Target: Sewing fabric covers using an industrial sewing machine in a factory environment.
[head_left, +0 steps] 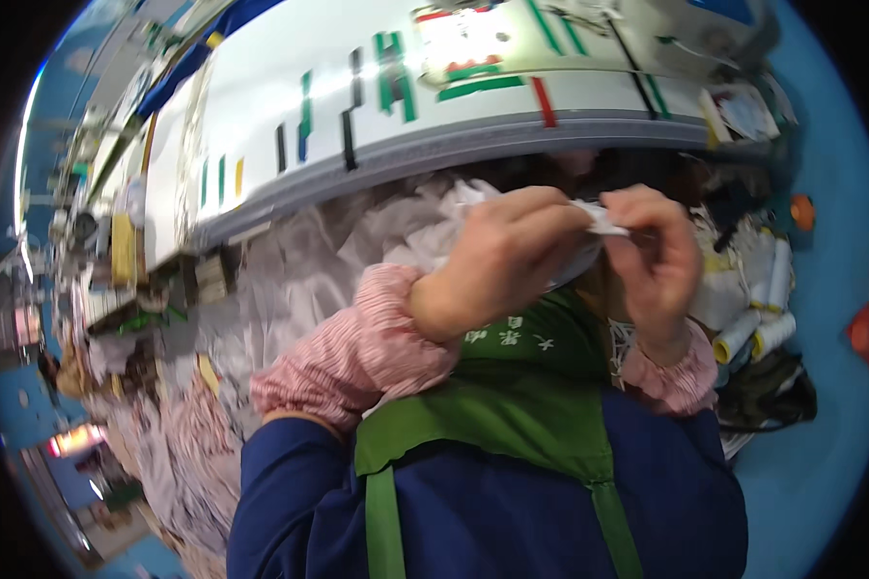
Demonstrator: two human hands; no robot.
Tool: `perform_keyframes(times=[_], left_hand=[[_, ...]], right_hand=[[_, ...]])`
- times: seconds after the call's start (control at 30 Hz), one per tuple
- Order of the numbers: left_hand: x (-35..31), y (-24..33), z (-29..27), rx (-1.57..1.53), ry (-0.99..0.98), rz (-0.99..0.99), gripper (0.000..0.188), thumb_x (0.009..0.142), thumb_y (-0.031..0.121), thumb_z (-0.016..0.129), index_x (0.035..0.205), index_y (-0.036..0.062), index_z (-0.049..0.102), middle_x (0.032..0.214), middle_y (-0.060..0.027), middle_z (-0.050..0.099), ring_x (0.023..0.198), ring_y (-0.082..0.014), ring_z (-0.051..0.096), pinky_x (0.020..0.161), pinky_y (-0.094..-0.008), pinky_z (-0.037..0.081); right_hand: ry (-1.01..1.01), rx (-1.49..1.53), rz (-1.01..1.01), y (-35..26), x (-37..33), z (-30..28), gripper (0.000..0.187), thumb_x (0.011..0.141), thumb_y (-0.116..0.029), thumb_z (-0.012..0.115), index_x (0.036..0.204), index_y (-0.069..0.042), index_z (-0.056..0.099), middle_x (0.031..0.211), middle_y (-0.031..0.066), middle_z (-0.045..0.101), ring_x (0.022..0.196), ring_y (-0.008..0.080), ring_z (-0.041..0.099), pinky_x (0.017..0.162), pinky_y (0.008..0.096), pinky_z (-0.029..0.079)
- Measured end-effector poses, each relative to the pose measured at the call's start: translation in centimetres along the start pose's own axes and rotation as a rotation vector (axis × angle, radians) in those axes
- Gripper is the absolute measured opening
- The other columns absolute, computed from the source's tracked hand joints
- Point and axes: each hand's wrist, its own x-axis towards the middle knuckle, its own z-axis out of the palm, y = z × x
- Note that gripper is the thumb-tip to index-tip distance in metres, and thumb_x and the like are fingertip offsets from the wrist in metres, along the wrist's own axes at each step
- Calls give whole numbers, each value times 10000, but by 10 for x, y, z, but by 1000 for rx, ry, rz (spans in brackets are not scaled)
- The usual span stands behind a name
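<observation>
The worktop [270,72] is the largest thing here, its grey front edge facing the person; pale, rumpled fabric [290,275] lies along that edge, on the person's side and below. The green apron [512,415] is next, also on the person's side of the worktop. In front of the worktop's edge are the left hand [502,251] and the right hand [661,256], close together and raised. White thread spools [780,275] with yellow ends stand and lie off the worktop's right end, and a slim red strip [544,101] runs across its front part. Smallest is the white piece [603,222], a soft-looking scrap held up in the air before the worktop's edge, between the two hands. The left grip is clamped on it; the right fingertips meet its other end, but whether that grip is closed I cannot tell. Handling it well probably calls for light, even tension, pinches close to its margins, and wrists steady and clear of the worktop's edge.
</observation>
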Motion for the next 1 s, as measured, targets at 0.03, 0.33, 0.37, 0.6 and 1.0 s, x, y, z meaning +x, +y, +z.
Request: perform_keyframes(times=[0.03,0.33,0.37,0.6,1.0], left_hand=[[-2,3,3,7,50,34,213,746,-34,717,946,17,664,819,-112,628,654,-280,627,555,-336,489],[-65,-37,-41,-100,-422,124,205,742,43,697,927,30,611,738,-105,568,663,-301,596,620,-395,491],[-83,-51,-57,-1,-554,74,208,727,64,701,912,34,609,742,-107,574,677,-303,601,637,-409,497],[-246,-115,-147,655,-827,-482,266,708,166,707,945,82,621,892,-64,636,876,-243,621,801,-377,461],[-334,-184,-143,575,350,-992,166,780,128,626,885,2,652,708,-175,635,731,-379,640,678,-432,513]], right_hand=[[13,35,95,-6,-8,-1,93,855,-25,670,916,12,610,911,100,646,814,147,621,721,262,487],[-124,316,-154,-48,-38,-118,106,887,-129,616,907,-49,549,911,108,579,848,245,575,741,380,480],[-121,331,-90,-54,-40,-137,89,903,-126,593,931,-53,549,924,94,565,870,237,563,760,371,474],[836,-320,172,4,-71,-298,303,986,-162,513,1232,15,508,1144,130,570,1072,252,558,933,378,468],[715,-197,304,34,-88,-390,317,1012,-165,477,1275,13,472,1243,179,553,1147,299,556,994,443,475]])
